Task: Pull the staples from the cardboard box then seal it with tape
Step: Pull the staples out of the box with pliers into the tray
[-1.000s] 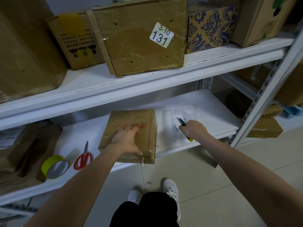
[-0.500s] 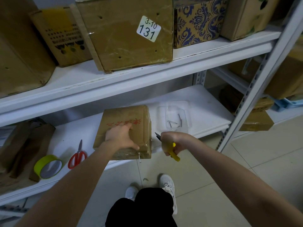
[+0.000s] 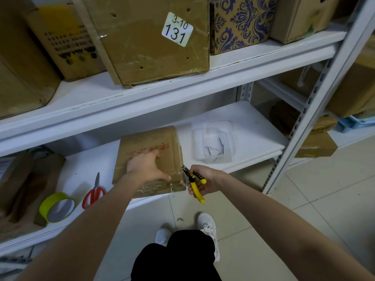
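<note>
A small cardboard box [image 3: 146, 142] with red writing lies at the front of the lower white shelf [image 3: 243, 126]. My left hand [image 3: 145, 166] presses flat on its top, thumb along the near edge. My right hand [image 3: 203, 181] grips yellow-handled pliers [image 3: 192, 180], whose tips touch the box's right side near its front corner. A metal staple [image 3: 172, 192] sticks out of the box's front face. A clear plastic tray [image 3: 228, 157] to the right holds several pulled staples [image 3: 215, 148]. A roll of yellow tape [image 3: 55, 206] lies at the left.
Red-handled scissors [image 3: 93, 194] lie between the tape and the box. Folded brown cardboard [image 3: 26, 185] fills the shelf's left end. Bigger boxes, one with a label reading 131 [image 3: 176, 29], stand on the upper shelf. A grey upright post [image 3: 316, 102] rises at the right above the tiled floor.
My right hand came back from the plastic tray with the pliers and brought their tips to the box's right side. My left hand stayed pressed on the box.
</note>
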Demonstrator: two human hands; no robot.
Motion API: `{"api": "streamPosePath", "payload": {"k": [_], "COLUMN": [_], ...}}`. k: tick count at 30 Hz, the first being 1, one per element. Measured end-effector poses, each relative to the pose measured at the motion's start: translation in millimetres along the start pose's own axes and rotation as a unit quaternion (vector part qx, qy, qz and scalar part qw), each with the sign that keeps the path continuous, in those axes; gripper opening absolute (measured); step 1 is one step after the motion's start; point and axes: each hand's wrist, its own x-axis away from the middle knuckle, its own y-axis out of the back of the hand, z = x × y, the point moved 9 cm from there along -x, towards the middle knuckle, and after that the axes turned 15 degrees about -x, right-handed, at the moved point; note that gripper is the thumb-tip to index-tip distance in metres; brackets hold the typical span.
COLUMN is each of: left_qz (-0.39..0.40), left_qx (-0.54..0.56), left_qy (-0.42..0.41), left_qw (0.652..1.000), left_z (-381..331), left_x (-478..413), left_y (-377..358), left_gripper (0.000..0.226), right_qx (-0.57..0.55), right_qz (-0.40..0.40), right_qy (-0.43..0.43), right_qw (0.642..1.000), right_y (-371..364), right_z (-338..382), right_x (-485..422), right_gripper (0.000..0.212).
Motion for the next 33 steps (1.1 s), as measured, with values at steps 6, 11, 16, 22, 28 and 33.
{"api": "streamPosePath", "payload": {"k": [6, 11, 16, 22, 28, 33], "left_qz": [-0.001, -0.014, 0.002, 0.012, 0.014, 0.017], "left_qx": [-0.004, 0.008, 0.005, 0.008, 0.0, 0.007], "left_qy": [0.0, 0.013, 0.012, 0.017, 0.011, 0.013], "left_qw": [1.0, 1.0, 1.0, 1.0, 1.0, 1.0], "left_z": [-1.5, -4.5, -6.2, -3.0, -4.4, -5.5], "left_x": [-1.5, -6.0, -13.2, -13.1, -12.9, -11.3], "left_y": [-0.5, 0.6, 0.1, -3.2, -0.2, -0.6], "left_gripper": [0.093, 0.094, 0.094, 0.095, 0.089, 0.088], "right_qx": [-0.045, -0.064, 0.09, 0.281, 0.024, 0.092], "right_qz": [-0.022, -0.056, -0.131, -0.232, -0.128, -0.176], "right_qy": [0.051, 0.1, 0.148, 0.205, 0.133, 0.166], "right_qw": [0.997, 0.991, 0.976, 0.909, 0.983, 0.966], "right_y": [2.1, 4.3, 15.7, 19.9, 17.3, 21.0], "right_z": [5.8, 18.6, 36.9, 52.2, 31.0, 37.2], "right_x": [-21.0, -23.3, -20.6, -10.0, -6.6, -0.6], "right_gripper": [0.032, 0.025, 0.032, 0.039, 0.027, 0.025]}}
